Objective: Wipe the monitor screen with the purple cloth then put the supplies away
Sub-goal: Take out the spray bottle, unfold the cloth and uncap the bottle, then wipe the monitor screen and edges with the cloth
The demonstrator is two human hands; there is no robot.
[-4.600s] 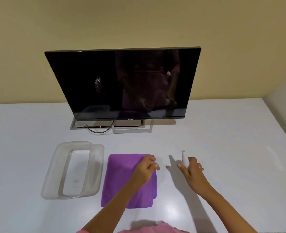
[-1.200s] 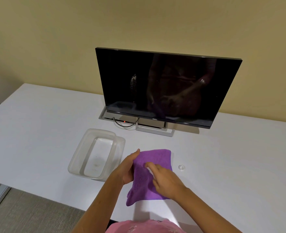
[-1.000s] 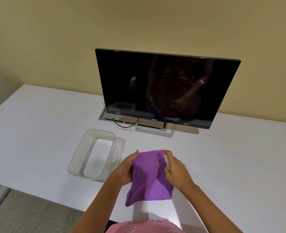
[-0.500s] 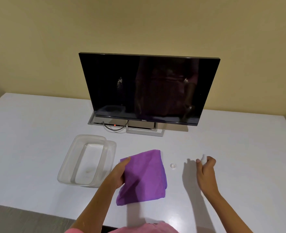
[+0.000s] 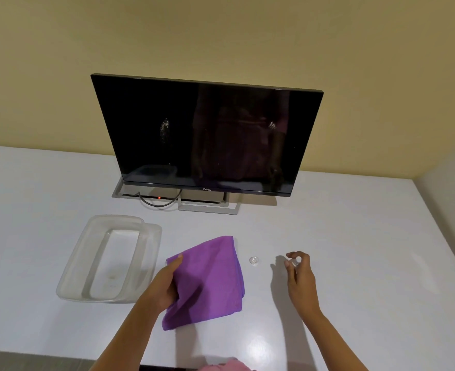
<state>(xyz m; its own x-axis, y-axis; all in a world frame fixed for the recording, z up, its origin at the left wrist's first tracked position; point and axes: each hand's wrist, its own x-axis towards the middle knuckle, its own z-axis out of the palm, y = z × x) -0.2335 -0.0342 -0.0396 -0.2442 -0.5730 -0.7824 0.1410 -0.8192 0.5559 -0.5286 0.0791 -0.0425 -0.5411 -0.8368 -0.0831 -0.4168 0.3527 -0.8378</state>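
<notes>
The black monitor point(image 5: 207, 135) stands at the back of the white table, with a pale smudge point(image 5: 164, 129) left of its centre. My left hand point(image 5: 164, 286) grips the purple cloth point(image 5: 213, 277) by its left edge, thumb on top, holding it just above the table. My right hand point(image 5: 300, 277) is low over the table to the right, thumb and forefinger curled round the top of a small whitish spray bottle point(image 5: 293, 262), which is mostly hidden. A small clear cap point(image 5: 253, 260) lies between the cloth and that hand.
A clear plastic container point(image 5: 87, 263) sits on the table point(image 5: 368, 250) left of the cloth. The monitor's grey stand point(image 5: 210, 206) and a dark cable point(image 5: 158, 203) lie behind. A wall rises at the table's right edge.
A second ago both hands were at the cloth. My right hand has since moved right, past the cap, down to the table with the bottle. My left hand keeps the cloth.
</notes>
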